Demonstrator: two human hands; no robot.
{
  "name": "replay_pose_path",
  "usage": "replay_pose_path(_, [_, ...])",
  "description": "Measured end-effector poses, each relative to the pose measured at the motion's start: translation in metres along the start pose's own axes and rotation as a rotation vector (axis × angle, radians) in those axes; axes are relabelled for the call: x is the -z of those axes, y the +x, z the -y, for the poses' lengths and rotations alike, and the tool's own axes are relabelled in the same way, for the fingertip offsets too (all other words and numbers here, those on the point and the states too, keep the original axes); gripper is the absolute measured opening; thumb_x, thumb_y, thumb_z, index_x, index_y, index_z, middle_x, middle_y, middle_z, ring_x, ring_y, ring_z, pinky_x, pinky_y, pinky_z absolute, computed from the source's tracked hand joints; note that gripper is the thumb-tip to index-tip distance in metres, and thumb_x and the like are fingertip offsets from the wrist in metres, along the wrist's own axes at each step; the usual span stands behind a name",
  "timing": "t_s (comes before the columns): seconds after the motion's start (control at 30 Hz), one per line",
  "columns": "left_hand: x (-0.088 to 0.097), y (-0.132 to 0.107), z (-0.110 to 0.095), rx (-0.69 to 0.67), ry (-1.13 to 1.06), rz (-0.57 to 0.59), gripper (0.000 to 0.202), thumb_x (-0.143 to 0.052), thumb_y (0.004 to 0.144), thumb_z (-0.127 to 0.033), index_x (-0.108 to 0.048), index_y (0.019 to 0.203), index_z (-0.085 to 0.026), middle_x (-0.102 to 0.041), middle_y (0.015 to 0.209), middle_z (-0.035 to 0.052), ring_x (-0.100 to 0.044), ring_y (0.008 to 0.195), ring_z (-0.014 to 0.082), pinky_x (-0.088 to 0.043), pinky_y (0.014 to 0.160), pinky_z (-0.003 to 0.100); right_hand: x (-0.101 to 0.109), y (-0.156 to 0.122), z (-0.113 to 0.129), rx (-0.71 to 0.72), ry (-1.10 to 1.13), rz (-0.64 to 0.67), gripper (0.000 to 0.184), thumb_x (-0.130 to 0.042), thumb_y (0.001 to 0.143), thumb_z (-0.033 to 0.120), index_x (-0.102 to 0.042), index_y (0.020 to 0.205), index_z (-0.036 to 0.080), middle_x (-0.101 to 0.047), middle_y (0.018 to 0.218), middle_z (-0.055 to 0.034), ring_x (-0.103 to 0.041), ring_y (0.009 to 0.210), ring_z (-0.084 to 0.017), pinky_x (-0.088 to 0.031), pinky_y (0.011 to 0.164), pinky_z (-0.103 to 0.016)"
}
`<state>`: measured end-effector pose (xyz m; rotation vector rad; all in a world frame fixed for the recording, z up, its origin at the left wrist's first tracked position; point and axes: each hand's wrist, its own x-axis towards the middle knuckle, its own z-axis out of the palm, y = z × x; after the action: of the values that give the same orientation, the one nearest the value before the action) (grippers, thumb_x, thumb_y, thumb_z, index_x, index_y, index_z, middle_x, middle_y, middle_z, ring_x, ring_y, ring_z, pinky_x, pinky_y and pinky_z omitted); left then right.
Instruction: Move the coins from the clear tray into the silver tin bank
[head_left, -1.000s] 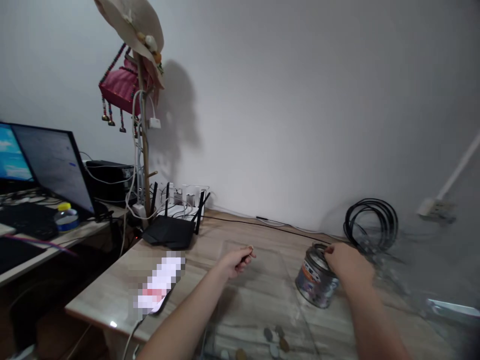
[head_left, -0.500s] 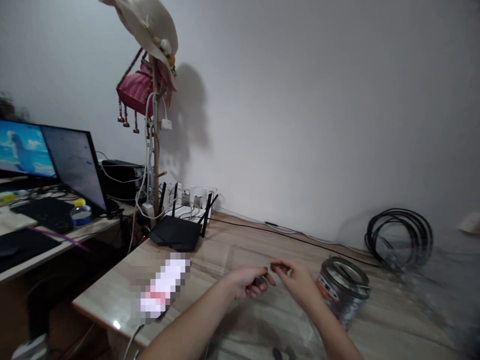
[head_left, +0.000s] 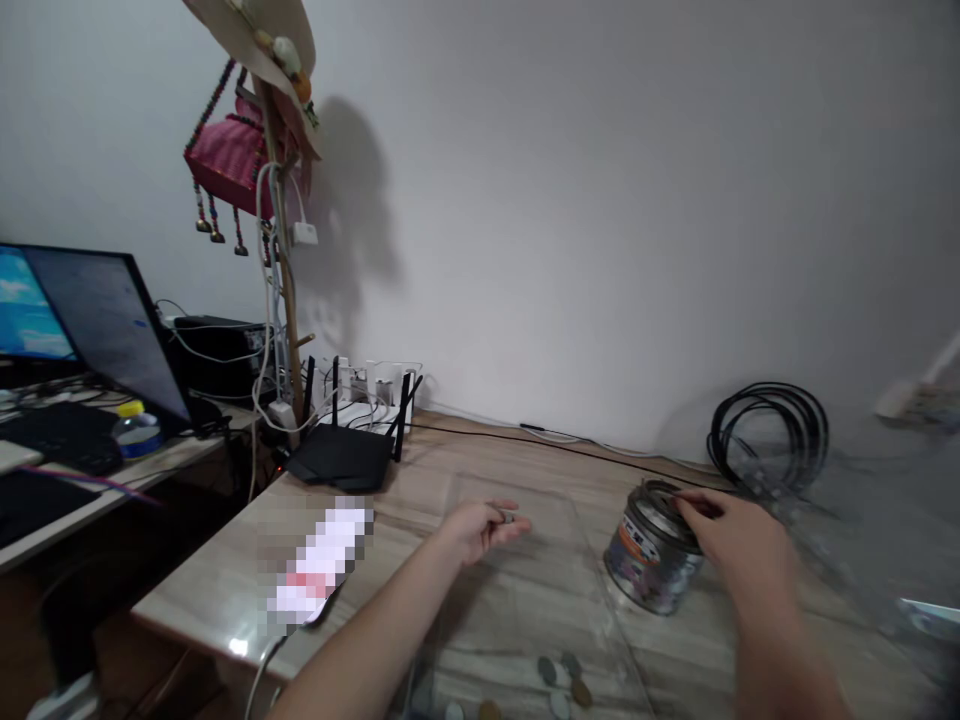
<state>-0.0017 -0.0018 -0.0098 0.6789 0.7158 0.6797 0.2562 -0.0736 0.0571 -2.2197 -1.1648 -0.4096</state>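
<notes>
My right hand (head_left: pixel 739 535) is at the top of a metal tin (head_left: pixel 652 560) with a slotted lid. Its thumb and fingers are pinched at the slot on what looks like a coin, mostly hidden by the fingertips. To the left, my left hand (head_left: pixel 486 530) hovers palm up over a clear plastic tray (head_left: pixel 517 605), fingers partly curled around a small coin (head_left: pixel 508 517). Several silver and brown coins (head_left: pixel 580 692) lie near the tray's front. The tin stands upright to the tray's right.
A phone with a blurred screen (head_left: pixel 322 560) lies on the left of the table (head_left: pixel 217 560). Behind it sits a black router (head_left: pixel 341 455) with antennas. A coiled black cable (head_left: pixel 772 430) and clear plastic wrapping (head_left: pixel 847 530) are at the right, by the wall.
My right hand has moved right, away from my left hand, to the tin's lid. My left hand stays over the tray, its fingers loosened. The view has shifted right, showing more coins.
</notes>
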Motion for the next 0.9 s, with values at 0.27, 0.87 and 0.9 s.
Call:
replay_pose_path(0.27, [0.008,0.009,0.007,-0.036,-0.024,0.081,0.045,-0.039,0.067,0.006,-0.040,0.109,-0.009,-0.061,0.081,0.0091,-0.063,0.070,0.0144,-0.047,0.069,0.025,-0.049,-0.069,0.080,0.717,0.314,0.315,0.026,-0.043,0.077,0.032,-0.065,0.084,0.021,-0.064,0.083,-0.0059,-0.054,0.077,-0.018,-0.041,0.070,-0.029])
replay_pose_path(0.87, [0.006,0.008,0.002,0.055,-0.102,0.054,0.032,-0.041,0.074,-0.010,-0.044,0.105,-0.002,-0.062,0.083,0.0166,-0.064,0.070,0.0174,-0.046,0.062,0.021,0.011,-0.009,0.012,-0.121,-0.116,0.117,0.027,-0.046,0.068,0.038,-0.068,0.074,0.022,-0.063,0.075,-0.0115,-0.055,0.063,-0.025,-0.034,0.045,-0.030])
replay_pose_path(0.9, [0.006,0.008,0.002,0.064,-0.118,0.066,0.032,-0.041,0.075,-0.013,-0.044,0.105,-0.002,-0.062,0.084,0.0168,-0.063,0.071,0.0181,-0.046,0.062,0.022,0.011,-0.008,0.013,-0.117,-0.121,0.120,0.029,-0.045,0.069,0.038,-0.068,0.075,0.022,-0.063,0.076,-0.0117,-0.055,0.063,-0.025,-0.035,0.046,-0.031])
